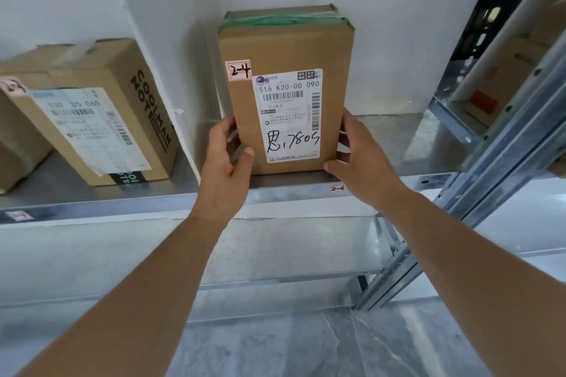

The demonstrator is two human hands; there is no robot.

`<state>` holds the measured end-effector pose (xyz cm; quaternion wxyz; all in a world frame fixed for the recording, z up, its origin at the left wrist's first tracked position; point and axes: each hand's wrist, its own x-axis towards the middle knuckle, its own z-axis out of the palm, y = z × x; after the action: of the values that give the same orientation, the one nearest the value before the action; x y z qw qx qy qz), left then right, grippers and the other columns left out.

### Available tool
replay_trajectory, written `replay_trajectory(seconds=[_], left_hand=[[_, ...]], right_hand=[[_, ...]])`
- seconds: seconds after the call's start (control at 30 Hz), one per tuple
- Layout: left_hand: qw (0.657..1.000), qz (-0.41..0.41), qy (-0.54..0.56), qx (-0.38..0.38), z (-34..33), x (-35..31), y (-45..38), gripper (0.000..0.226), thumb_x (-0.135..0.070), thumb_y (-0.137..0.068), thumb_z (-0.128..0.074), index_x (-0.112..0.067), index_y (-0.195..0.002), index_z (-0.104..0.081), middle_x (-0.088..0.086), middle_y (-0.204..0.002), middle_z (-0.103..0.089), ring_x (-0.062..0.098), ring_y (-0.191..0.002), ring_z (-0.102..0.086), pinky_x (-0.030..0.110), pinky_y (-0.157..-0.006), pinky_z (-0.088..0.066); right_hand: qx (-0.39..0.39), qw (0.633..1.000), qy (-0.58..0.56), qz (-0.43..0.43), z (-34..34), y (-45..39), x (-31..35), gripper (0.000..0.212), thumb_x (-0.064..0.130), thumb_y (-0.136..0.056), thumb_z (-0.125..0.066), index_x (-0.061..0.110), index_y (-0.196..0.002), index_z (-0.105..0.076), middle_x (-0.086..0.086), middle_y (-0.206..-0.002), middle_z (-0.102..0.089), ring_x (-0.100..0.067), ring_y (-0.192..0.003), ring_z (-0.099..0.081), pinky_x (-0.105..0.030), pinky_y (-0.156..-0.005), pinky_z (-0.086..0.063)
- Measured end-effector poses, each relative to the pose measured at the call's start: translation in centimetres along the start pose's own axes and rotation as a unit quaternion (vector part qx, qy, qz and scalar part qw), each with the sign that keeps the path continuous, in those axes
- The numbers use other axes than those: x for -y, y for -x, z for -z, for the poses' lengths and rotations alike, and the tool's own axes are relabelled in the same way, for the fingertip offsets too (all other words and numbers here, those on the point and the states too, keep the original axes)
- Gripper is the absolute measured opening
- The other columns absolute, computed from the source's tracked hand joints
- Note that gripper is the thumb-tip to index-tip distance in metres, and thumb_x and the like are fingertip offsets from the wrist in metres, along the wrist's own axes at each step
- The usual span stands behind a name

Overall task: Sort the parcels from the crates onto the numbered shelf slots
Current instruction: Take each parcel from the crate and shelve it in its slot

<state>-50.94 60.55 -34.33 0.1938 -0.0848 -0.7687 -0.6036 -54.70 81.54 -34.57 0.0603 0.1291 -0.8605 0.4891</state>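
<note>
A brown cardboard parcel (242, 113) stands upright on the metal shelf (398, 144), its white shipping label facing me and a small tag reading 2-4 at its upper left. Green tape wraps its top. My left hand (225, 159) grips its lower left edge and my right hand (356, 153) grips its lower right edge. A small slot label reading 2-4 (337, 189) is stuck on the shelf's front lip just below the parcel.
A larger brown box (101, 79) printed COOLMAN NOTE lies on the same shelf to the left. A slanted steel upright (502, 162) crosses at the right, with another carton (505, 70) behind it. Lower shelves (275, 277) and a grey floor lie below.
</note>
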Motion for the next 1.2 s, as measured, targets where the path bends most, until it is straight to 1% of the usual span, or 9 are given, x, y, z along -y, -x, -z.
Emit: replay_trajectory(seconds=[0.2,0.33,0.4,0.5,0.63,0.73,0.9,1.07,1.2], left_hand=[[0.999,0.043,0.002,0.005,-0.2,-0.8,0.2,0.052,0.008,-0.093,-0.043,-0.024,-0.132,-0.031,-0.021,-0.126,-0.047,0.002,-0.126,-0.045,0.010,-0.098,-0.040],[0.993,0.103,-0.047,-0.029,-0.1,-1.3,1.6,0.053,0.005,-0.091,-0.049,-0.011,-0.139,-0.032,0.001,-0.141,-0.042,0.009,-0.129,-0.041,0.027,-0.106,-0.039],[0.982,0.112,-0.140,-0.064,-0.4,-2.2,3.7,0.047,-0.003,-0.091,-0.053,-0.011,-0.135,-0.039,0.004,-0.143,-0.038,0.004,-0.116,-0.041,0.017,-0.094,-0.036],[0.968,0.106,-0.222,-0.054,-1.4,-4.4,8.0,0.037,-0.010,-0.091,-0.056,-0.016,-0.127,-0.049,-0.002,-0.145,-0.036,-0.003,-0.108,-0.039,0.015,-0.080,-0.035],[0.944,0.084,-0.317,-0.031,-1.1,-6.8,13.3,0.025,-0.015,-0.090,-0.057,-0.019,-0.115,-0.060,-0.003,-0.137,-0.050,0.015,-0.123,-0.046,0.030,-0.083,-0.049],[0.923,0.047,-0.381,-0.017,0.3,-8.8,18.0,0.025,-0.024,-0.085,-0.049,-0.015,-0.097,-0.068,0.004,-0.113,-0.067,0.027,-0.102,-0.063,0.037,-0.076,-0.053],[0.873,0.124,-0.470,-0.023,2.4,-11.0,25.6,0.034,-0.032,-0.080,-0.044,-0.015,-0.093,-0.071,0.002,-0.098,-0.071,0.028,-0.086,-0.067,0.038,-0.070,-0.052],[0.830,0.184,-0.521,-0.069,4.8,-11.9,30.6,0.033,-0.032,-0.079,-0.058,-0.013,-0.105,-0.067,0.013,-0.118,-0.065,0.035,-0.101,-0.064,0.046,-0.080,-0.051],[0.786,0.222,-0.567,-0.112,7.9,-12.2,33.6,0.052,-0.030,-0.074,-0.068,-0.010,-0.122,-0.060,0.021,-0.139,-0.049,0.042,-0.125,-0.049,0.062,-0.098,-0.037]], right_hand=[[0.016,0.999,0.045,-0.014,0.3,-0.2,-0.2,0.093,0.004,-0.080,-0.067,0.029,-0.151,-0.013,0.007,-0.146,-0.036,-0.008,-0.127,-0.043,-0.032,-0.099,-0.048],[-0.034,0.993,0.111,-0.033,1.2,1.3,1.0,0.086,0.010,-0.086,-0.066,0.020,-0.152,-0.011,0.000,-0.150,-0.028,-0.018,-0.125,-0.045,-0.033,-0.103,-0.042],[-0.083,0.982,0.166,-0.016,1.6,3.5,1.8,0.075,0.009,-0.087,-0.064,0.017,-0.149,-0.023,-0.004,-0.146,-0.032,-0.019,-0.123,-0.046,-0.025,-0.096,-0.041],[-0.119,0.963,0.241,0.024,1.1,7.6,2.9,0.049,0.006,-0.082,-0.066,0.012,-0.129,-0.052,-0.008,-0.131,-0.048,-0.025,-0.111,-0.055,-0.035,-0.079,-0.052],[-0.054,0.948,0.303,0.083,-0.6,13.2,4.5,0.034,0.003,-0.067,-0.077,0.012,-0.099,-0.070,-0.006,-0.098,-0.065,-0.025,-0.087,-0.066,-0.030,-0.053,-0.054],[-0.005,0.945,0.309,0.106,-2.1,17.2,6.1,0.033,0.005,-0.056,-0.083,0.014,-0.085,-0.072,-0.003,-0.083,-0.066,-0.022,-0.071,-0.066,-0.027,-0.044,-0.049],[0.077,0.939,0.292,0.163,-5.0,22.8,8.6,0.029,0.005,-0.049,-0.083,0.009,-0.075,-0.070,-0.006,-0.076,-0.063,-0.025,-0.064,-0.063,-0.027,-0.043,-0.047],[0.113,0.925,0.281,0.228,-7.4,24.7,11.8,0.034,0.004,-0.046,-0.085,0.008,-0.075,-0.070,-0.007,-0.079,-0.065,-0.027,-0.065,-0.062,-0.028,-0.045,-0.047],[0.141,0.904,0.293,0.276,-10.1,25.7,14.8,0.051,0.020,-0.050,-0.088,0.009,-0.097,-0.070,-0.014,-0.103,-0.067,-0.032,-0.081,-0.066,-0.035,-0.059,-0.054]])
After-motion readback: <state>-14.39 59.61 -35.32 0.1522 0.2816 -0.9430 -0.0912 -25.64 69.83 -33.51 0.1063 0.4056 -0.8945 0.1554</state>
